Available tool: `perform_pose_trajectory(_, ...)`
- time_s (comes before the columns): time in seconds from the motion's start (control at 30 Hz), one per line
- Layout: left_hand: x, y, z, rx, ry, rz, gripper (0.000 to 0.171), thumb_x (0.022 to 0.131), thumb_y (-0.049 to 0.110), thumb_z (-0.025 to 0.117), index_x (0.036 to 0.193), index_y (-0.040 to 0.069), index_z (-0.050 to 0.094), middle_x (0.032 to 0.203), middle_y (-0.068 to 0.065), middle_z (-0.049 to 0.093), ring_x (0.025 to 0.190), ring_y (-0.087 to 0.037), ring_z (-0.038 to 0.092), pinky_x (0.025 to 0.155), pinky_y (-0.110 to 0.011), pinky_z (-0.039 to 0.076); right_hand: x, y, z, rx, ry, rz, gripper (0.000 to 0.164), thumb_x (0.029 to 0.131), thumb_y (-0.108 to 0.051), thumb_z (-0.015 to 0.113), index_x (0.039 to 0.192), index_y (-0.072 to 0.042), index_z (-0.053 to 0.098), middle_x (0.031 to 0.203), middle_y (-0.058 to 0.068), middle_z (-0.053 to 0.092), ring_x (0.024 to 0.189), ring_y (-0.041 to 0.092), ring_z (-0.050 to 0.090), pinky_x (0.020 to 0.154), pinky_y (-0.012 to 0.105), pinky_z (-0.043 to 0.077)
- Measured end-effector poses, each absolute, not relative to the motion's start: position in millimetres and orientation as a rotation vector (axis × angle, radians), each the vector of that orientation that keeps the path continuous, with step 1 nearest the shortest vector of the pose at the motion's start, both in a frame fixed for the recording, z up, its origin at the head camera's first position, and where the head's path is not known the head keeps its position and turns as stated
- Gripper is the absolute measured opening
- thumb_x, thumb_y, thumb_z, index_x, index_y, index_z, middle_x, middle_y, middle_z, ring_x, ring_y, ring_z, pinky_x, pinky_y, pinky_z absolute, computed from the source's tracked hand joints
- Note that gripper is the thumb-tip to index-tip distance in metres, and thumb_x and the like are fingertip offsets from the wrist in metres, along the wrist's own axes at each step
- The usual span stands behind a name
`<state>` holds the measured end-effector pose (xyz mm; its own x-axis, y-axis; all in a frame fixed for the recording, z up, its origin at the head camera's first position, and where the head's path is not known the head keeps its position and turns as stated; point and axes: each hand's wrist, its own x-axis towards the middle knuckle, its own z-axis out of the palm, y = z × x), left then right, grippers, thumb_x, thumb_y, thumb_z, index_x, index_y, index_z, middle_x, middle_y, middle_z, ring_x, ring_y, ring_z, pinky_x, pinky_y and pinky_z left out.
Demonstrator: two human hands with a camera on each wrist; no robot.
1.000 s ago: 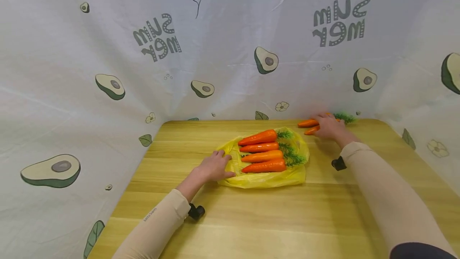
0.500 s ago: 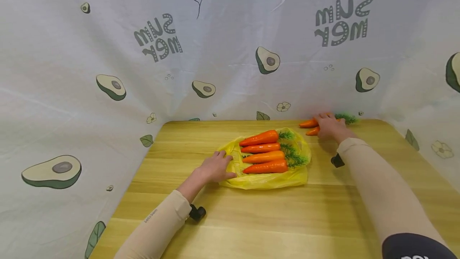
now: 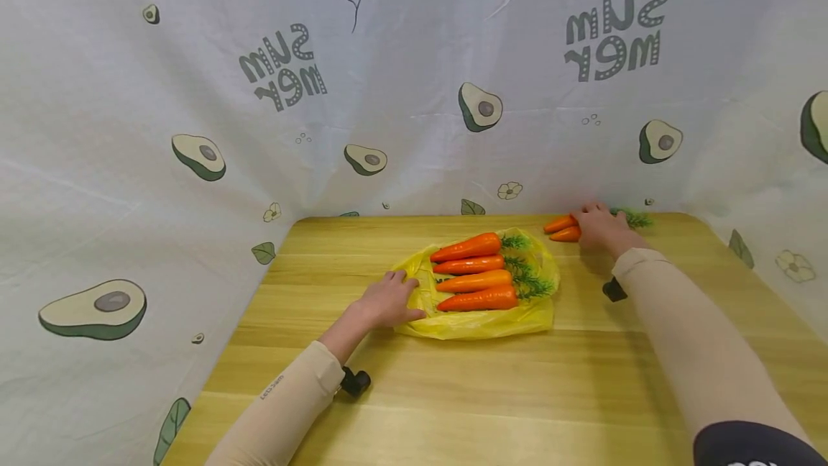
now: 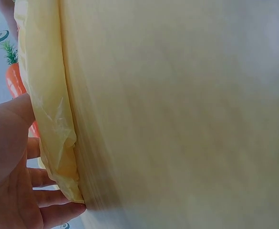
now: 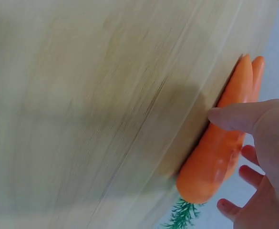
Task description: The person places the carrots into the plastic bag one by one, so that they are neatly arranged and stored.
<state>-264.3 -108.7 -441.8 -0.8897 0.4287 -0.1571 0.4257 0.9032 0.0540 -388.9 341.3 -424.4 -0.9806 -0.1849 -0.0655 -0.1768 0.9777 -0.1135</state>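
On the table, a yellow plastic bag lies flat with several orange carrots in a row on it, leafy green tops to the right. My left hand rests at the bag's left end, fingers spread; in the left wrist view its fingertips touch the yellow plastic. At the back right, my right hand grips two more carrots lying side by side. In the right wrist view, the thumb lies over the nearer carrot and the fingertips reach past the farther carrot.
A white curtain printed with avocados hangs right behind the wooden table and along both sides. The carrots under the right hand lie near the table's back edge. Each wrist carries a small black camera.
My right hand has shifted slightly right. The farther carrot under it has slid right, so the two tips now lie closer together. The left hand and the bag have stayed in place.
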Motion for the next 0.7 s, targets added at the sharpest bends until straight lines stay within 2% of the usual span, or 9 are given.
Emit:
perform_pose_trajectory(0.2, -263.9, -108.2, -441.9, 0.65, 2.901, 0.033, 0.073, 0.094, 0.061, 0.06, 0.15, 0.016, 0.048, 0.154, -0.014, 0.041, 0.141, -0.032, 0.042, 0.099, -0.052, 0.051, -388.7, 348.4, -424.3, -0.327, 3.071, -0.092, 0.06, 0.082, 0.0, 0.066, 0.139, 0.006, 0.049, 0.144, 0.033, 0.041, 0.131, 0.053, 0.034, 0.097, 0.081, 0.025)
perform_pose_trajectory(0.33, -263.4, -107.8, -441.6, 0.651, 2.9, 0.034, 0.073, 0.094, 0.061, 0.061, 0.15, 0.016, 0.048, 0.154, -0.015, 0.041, 0.141, -0.033, 0.041, 0.099, -0.052, 0.051, -382.2, 348.1, -422.5, -0.325, 3.065, -0.073, 0.052, 0.086, 0.0, 0.061, 0.137, 0.004, 0.052, 0.139, 0.033, 0.049, 0.124, 0.053, 0.044, 0.099, 0.077, 0.03)
perform_pose_trajectory(0.5, -262.9, -107.7, -442.0, 0.654, 2.895, 0.036, 0.072, 0.094, 0.06, 0.06, 0.149, 0.016, 0.048, 0.154, -0.014, 0.041, 0.14, -0.032, 0.042, 0.099, -0.052, 0.051, -374.6, 352.3, -421.9, -0.332, 3.022, -0.041, 0.052, 0.088, -0.002, 0.055, 0.139, 0.005, 0.051, 0.137, 0.036, 0.05, 0.123, 0.055, 0.046, 0.098, 0.078, 0.032)
perform_pose_trajectory(0.7, -263.6, -108.4, -441.5, 0.649, 2.897, 0.044, 0.071, 0.094, 0.06, 0.061, 0.149, 0.016, 0.048, 0.153, -0.015, 0.042, 0.139, -0.033, 0.043, 0.099, -0.052, 0.051, -372.0, 359.3, -424.6, -0.305, 3.004, -0.104, 0.056, 0.09, -0.006, 0.058, 0.144, 0.005, 0.047, 0.136, 0.036, 0.05, 0.116, 0.051, 0.05, 0.096, 0.074, 0.036)
